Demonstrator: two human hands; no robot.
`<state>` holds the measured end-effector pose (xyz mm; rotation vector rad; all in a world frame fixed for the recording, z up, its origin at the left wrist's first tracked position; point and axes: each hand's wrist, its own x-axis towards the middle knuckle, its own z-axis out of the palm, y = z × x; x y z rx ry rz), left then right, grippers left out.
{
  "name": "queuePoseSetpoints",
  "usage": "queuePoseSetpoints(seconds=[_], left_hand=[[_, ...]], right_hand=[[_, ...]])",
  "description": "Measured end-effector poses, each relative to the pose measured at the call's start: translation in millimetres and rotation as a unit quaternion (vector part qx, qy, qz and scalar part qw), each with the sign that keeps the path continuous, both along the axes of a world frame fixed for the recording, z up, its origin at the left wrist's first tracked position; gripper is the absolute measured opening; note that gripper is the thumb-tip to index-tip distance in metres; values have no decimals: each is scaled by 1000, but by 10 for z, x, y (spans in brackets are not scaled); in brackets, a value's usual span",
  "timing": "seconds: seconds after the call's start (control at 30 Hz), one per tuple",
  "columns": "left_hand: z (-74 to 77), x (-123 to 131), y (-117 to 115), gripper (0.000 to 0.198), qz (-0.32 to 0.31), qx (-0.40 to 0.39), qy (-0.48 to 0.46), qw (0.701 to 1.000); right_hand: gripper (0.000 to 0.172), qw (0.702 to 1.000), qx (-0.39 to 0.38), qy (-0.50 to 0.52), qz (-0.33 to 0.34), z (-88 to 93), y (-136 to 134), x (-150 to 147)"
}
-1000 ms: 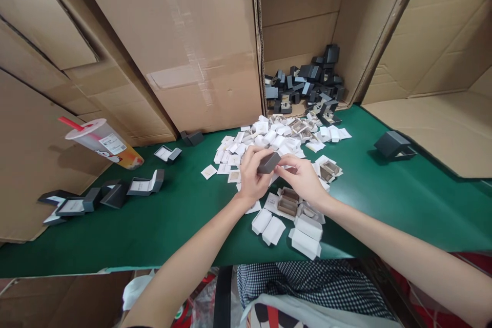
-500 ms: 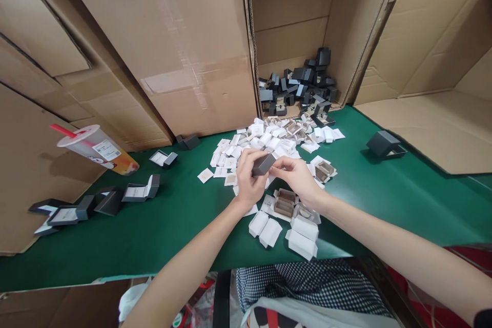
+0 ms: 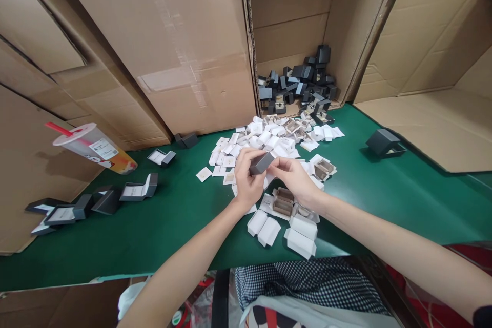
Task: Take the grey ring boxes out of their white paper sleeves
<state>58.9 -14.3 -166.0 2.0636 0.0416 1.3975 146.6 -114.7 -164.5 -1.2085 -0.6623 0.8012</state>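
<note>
A small dark grey box (image 3: 262, 163) is held up over the heap of white paper pieces by my left hand (image 3: 248, 177), whose fingers wrap round it. Close against the box's right side, my right hand (image 3: 294, 177) has thumb and forefinger pinched together. What lies between those fingertips is hidden. Just below my hands lie folded white box inserts (image 3: 301, 236) and a brown-sided insert (image 3: 283, 202). The pile of white inserts and cards (image 3: 265, 136) spreads out behind my hands.
Several open dark boxes (image 3: 138, 190) stand at the left, near a drink cup (image 3: 102, 148) with a red straw. A large carton (image 3: 292, 25) at the back holds a heap of dark boxes (image 3: 300, 82). One dark box (image 3: 384, 142) sits at the right.
Both hands keep nearly the same pose around the dark box. The whole view has shifted very slightly; nothing else visibly moved.
</note>
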Motion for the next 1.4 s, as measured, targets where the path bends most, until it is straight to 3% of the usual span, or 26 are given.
queuePoseSetpoints(seconds=[0.2, 0.33, 0.47, 0.73, 0.83, 0.97, 1.13, 1.3, 1.4], left_hand=[[45, -6, -21, 14, -2, 7, -12, 1000], [34, 7, -4, 15, -8, 7, -5, 1000], [6, 32, 29, 15, -4, -51, -11, 999], [40, 25, 80, 15, -4, -149, -12, 989], [30, 19, 99, 18, -39, -191, -4, 981], [24, 16, 150, 31, -102, -223, 19, 969], [111, -4, 206, 43, -181, -185, 114, 959], [183, -47, 172, 37, -155, -100, 152, 971], [175, -60, 135, 38, -172, -111, 174, 963]], right_hand=[[28, 993, -4, 112, 49, 30, 1, 2], [26, 998, -1, 58, 35, 32, -3, 15], [27, 1000, 1, 17, 21, 33, -8, 44], [23, 992, -11, 98, 82, 90, -36, 32], [24, 992, -10, 102, 69, 81, -36, 11], [25, 998, 20, 38, 34, 58, -45, 50], [23, 992, 59, -102, -41, 68, -77, 186], [12, 955, 68, -272, -97, 103, -107, 229], [12, 930, 57, -346, -111, 111, -114, 214]])
